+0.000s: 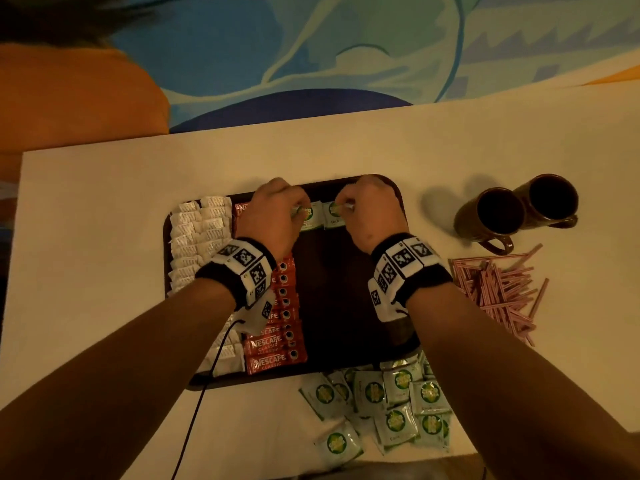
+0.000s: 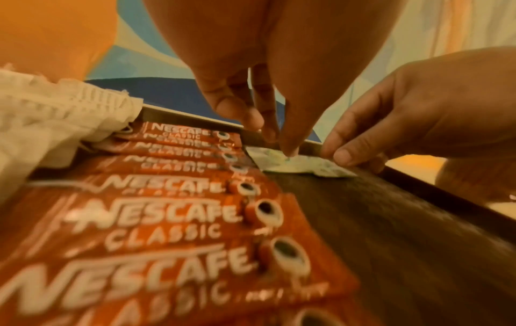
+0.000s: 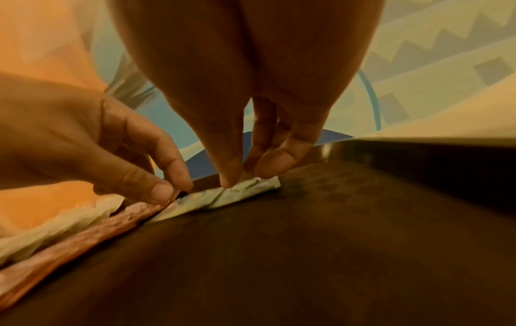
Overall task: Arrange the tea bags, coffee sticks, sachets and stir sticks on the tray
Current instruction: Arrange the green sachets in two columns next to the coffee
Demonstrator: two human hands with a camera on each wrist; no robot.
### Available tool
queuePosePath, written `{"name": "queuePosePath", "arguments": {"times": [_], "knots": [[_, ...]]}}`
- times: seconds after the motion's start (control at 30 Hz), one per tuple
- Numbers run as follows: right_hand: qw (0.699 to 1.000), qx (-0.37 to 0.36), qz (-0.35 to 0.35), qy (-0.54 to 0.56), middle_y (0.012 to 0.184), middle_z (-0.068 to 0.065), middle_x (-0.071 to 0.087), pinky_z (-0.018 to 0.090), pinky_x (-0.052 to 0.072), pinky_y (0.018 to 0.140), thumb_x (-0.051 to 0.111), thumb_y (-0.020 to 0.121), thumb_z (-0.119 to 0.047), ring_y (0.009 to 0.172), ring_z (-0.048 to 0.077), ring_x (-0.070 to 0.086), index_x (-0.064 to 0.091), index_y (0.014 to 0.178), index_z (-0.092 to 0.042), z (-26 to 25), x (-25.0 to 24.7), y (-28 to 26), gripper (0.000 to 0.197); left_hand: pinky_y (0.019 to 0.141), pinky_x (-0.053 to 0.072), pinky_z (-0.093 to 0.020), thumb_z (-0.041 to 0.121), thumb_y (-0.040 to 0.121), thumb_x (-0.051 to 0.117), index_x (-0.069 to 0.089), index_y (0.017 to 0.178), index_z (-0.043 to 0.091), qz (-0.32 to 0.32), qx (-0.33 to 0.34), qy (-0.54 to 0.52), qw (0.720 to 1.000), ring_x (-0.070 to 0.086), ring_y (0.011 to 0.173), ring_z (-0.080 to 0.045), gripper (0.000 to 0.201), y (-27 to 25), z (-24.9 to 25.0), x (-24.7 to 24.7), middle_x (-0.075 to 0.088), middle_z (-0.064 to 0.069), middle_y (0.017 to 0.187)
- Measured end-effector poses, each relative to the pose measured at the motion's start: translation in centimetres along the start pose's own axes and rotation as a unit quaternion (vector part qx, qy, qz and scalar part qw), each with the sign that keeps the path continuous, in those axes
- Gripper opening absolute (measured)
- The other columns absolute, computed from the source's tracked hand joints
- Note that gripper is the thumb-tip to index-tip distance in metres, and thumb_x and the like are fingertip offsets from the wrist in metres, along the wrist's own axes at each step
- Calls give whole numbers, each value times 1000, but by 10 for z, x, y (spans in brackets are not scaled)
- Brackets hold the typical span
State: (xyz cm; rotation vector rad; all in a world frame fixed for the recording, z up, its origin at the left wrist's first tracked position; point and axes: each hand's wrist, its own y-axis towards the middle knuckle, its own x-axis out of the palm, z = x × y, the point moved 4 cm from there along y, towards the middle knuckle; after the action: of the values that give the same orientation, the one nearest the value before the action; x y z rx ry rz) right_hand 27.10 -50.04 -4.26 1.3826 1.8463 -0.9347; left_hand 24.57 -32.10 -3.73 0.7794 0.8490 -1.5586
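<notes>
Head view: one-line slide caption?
Both hands, left hand and right hand, set green tea bags at the tray far edge beside coffee sticks.

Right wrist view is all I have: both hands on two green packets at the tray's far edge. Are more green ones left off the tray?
Observer: Yes. A loose pile of green tea bags lies on the table, just off the near edge of the tray.
Operator: And the stir sticks?
Observer: The pink stir sticks lie heaped on the table to the right of the tray; none are on it.
Operator: Anything else out there?
Observer: Two dark mugs stand on the table beyond the sticks.
</notes>
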Motion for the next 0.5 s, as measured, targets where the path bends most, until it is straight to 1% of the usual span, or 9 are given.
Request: {"name": "queuePosePath", "arguments": {"times": [0.03,0.1,0.2,0.27,0.37,0.5], "knots": [[1000,-13,-13,-16,114,11,62,37,54,91,72,91,-10,106,28,62,78,107,-15,-1,4,-4,18,87,50,-37,13,91,70,74,103,18,-2,14,9,1000,56,104,-23,14,-5,1,3,61,-3,108],[998,-29,-36,-50,114,12,61,40,56,89,71,92,-12,106,30,61,80,107,-15,-3,13,-10,17,88,50,-38,12,91,70,76,107,16,-12,27,27,999,56,105,-25,17,-13,-2,9,63,-4,111],[997,-37,-26,-59,114,15,61,45,56,88,71,92,-11,107,32,59,80,109,-12,-1,18,-14,19,90,50,-39,14,92,70,77,111,17,-17,38,43,998,57,106,-28,20,-16,-7,17,64,-4,114],[998,-30,-9,-57,114,15,62,45,55,89,71,92,-10,108,33,58,79,109,-10,1,18,-13,19,91,50,-40,14,93,70,77,111,17,-15,46,53,997,58,106,-29,21,-15,-8,18,64,-4,114],[999,-24,13,-41,111,14,63,41,55,89,71,92,-9,107,31,58,80,106,-9,1,17,-11,17,91,50,-39,13,94,68,77,113,17,-13,38,54,998,56,107,-28,21,-14,-9,17,63,-3,117],[999,-24,15,-38,111,14,63,42,54,91,70,93,-9,108,31,57,80,107,-9,-1,17,-8,17,88,51,-40,9,94,67,77,113,16,-5,38,48,998,56,106,-29,23,-13,-9,16,63,-3,117]]}}
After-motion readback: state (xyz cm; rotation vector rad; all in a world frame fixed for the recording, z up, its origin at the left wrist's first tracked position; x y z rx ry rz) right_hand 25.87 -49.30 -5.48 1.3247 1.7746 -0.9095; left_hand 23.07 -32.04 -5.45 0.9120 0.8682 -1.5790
